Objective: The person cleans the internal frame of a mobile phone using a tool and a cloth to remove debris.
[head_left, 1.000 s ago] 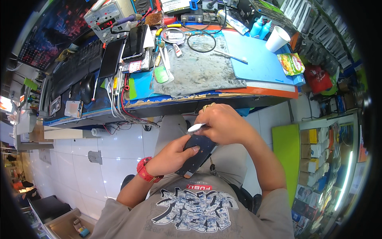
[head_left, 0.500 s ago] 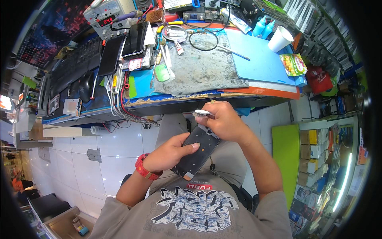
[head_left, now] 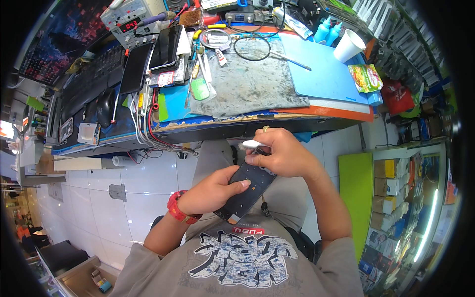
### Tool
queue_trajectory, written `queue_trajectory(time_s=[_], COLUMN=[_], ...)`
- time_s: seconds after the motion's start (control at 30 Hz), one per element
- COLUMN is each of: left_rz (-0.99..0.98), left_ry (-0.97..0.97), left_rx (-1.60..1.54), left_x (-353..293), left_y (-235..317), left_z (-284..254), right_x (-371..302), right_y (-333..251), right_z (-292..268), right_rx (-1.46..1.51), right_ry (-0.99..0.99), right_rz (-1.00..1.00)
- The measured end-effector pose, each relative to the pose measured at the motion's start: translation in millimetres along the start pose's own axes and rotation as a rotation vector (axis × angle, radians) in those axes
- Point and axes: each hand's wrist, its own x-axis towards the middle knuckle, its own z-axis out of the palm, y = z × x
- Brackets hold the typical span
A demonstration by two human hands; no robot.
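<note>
Over my lap, my left hand [head_left: 210,192] grips a dark, flat phone part [head_left: 251,194] by its left edge, with the thumb across its face. Small light dots and an orange spot show on that face, and the near end has a coppery patch. My right hand [head_left: 291,154] is closed around a small white brush [head_left: 253,143] with pale bristles pointing left. It is held over the far end of the phone part, and the thumb lies at that end. Fingers hide most of the brush handle and that end of the part.
Ahead is a workbench with a stained grey mat [head_left: 252,81], a blue mat [head_left: 321,74], a white cup [head_left: 350,46] and dark phones [head_left: 136,69]. Cables [head_left: 148,123] hang over its front edge. A glass display case [head_left: 405,208] stands at right, an open drawer [head_left: 81,279] lower left.
My right hand has shifted slightly right and toward me and turned, so its thumb now shows at the far end of the phone part. My left hand stays nearly still.
</note>
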Motion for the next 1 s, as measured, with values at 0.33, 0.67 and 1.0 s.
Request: queue_trajectory(time_s=[0.33,0.67,1.0], left_rz=[-0.014,0.026,0.061], left_ry=[-0.069,-0.012,0.037], left_rx=[0.011,0.007,0.006], left_x=[4.3,6.6,10.5], left_y=[-8.3,-8.4,-15.2], left_z=[-10.7,-9.3,-4.8], right_x=[5.6,-4.0,-9.2], right_y=[4.4,7.6,13.8], right_z=[7.1,23.1,24.5], right_rx=[-0.422,-0.582,-0.425], right_ry=[0.057,0.215,0.160], right_rz=[-0.453,-0.409,-0.246])
